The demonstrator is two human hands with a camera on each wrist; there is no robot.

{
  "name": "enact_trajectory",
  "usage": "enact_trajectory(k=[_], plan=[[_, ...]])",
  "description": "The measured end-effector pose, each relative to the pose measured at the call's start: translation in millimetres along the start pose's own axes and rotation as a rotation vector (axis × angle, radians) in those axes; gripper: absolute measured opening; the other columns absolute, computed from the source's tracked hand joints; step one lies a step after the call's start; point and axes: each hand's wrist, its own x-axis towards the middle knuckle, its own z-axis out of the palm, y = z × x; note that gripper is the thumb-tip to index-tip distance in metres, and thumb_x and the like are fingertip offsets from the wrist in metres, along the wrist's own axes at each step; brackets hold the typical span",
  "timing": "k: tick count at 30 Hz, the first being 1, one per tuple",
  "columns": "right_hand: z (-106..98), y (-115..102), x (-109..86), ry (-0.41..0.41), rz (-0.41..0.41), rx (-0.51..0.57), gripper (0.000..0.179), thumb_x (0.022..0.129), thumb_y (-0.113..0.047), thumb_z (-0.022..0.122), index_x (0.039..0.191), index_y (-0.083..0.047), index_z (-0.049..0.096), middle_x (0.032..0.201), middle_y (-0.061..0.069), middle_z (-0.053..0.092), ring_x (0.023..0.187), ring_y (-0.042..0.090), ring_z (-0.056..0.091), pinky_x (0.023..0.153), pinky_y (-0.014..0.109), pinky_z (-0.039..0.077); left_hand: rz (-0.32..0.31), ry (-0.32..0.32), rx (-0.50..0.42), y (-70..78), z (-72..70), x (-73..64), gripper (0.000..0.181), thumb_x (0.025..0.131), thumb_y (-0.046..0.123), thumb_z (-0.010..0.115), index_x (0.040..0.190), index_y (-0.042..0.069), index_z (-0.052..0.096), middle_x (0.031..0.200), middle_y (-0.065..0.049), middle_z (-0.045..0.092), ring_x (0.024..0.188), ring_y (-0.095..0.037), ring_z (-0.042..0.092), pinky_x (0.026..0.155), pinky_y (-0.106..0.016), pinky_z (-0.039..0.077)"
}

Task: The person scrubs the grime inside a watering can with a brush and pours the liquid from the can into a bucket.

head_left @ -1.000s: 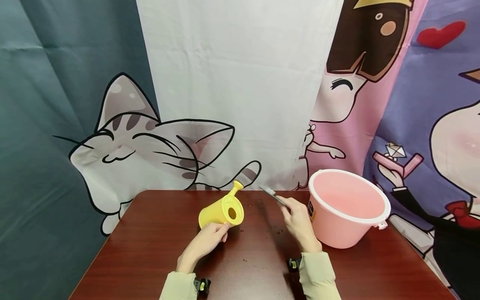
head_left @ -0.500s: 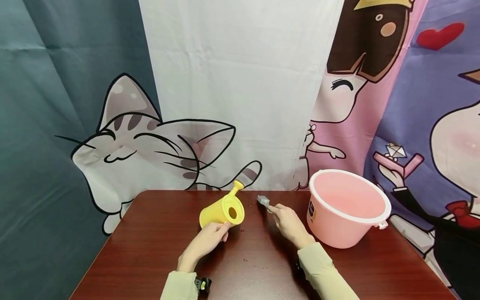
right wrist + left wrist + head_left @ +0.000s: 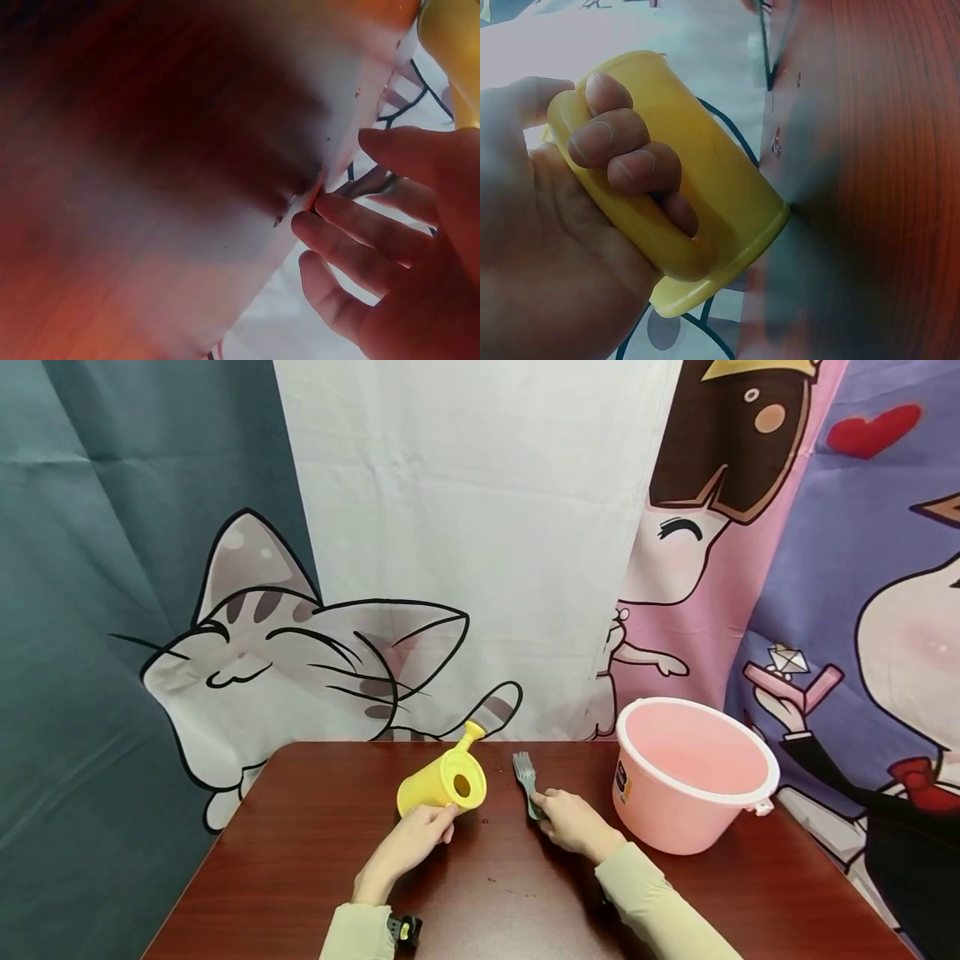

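A yellow watering can (image 3: 438,782) is tilted over the left-middle of the dark table (image 3: 315,860). My left hand (image 3: 414,843) grips it; in the left wrist view curled fingers (image 3: 622,150) wrap its loop handle (image 3: 622,206). Its spout points to the back, and its round opening shows. Right of it, a fork (image 3: 527,783) with grey tines and a greenish handle lies on the table, tines toward the back. My right hand (image 3: 576,825) is beside the handle's near end. In the right wrist view the thumb (image 3: 409,154) and fingers stand apart, pinching nothing.
A large pink bucket (image 3: 690,777) with a white rim stands at the table's right, close to my right hand. A printed cartoon curtain (image 3: 480,568) hangs just behind the back edge. Small dark specks or drops dot the tabletop.
My right hand has brought the fork down from the air onto the table, turned its tines toward the back and drawn its fingers off the handle. The left hand and watering can stay put.
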Motion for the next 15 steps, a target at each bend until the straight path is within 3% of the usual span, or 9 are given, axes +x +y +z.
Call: enact_trajectory(k=[7,15], plan=[[-0.8,-0.5,-2.5,-0.113,0.025,-0.022,0.044,0.078,-0.011,0.075,0.119,-0.003,0.064,0.091,0.009,0.060,0.084,0.030,0.062,0.066,0.043,0.052,-0.004,0.002,-0.015,0.7,-2.4,-0.6,0.052,0.105,0.042,0.041,0.065,0.013,0.058,0.053,0.006,0.038,0.049,-0.009,0.031,0.048,-0.024,0.029],[-14.5,-7.3,-5.2,-0.169,0.030,0.038,0.022,0.084,-0.014,0.072,0.105,-0.007,0.068,0.086,0.004,0.055,0.081,0.026,0.060,0.065,0.043,0.051,0.005,0.007,-0.041,-0.7,-2.2,0.4,0.051,0.105,0.040,0.041,0.065,0.013,0.057,0.053,0.006,0.036,0.049,-0.009,0.030,0.048,-0.024,0.027]])
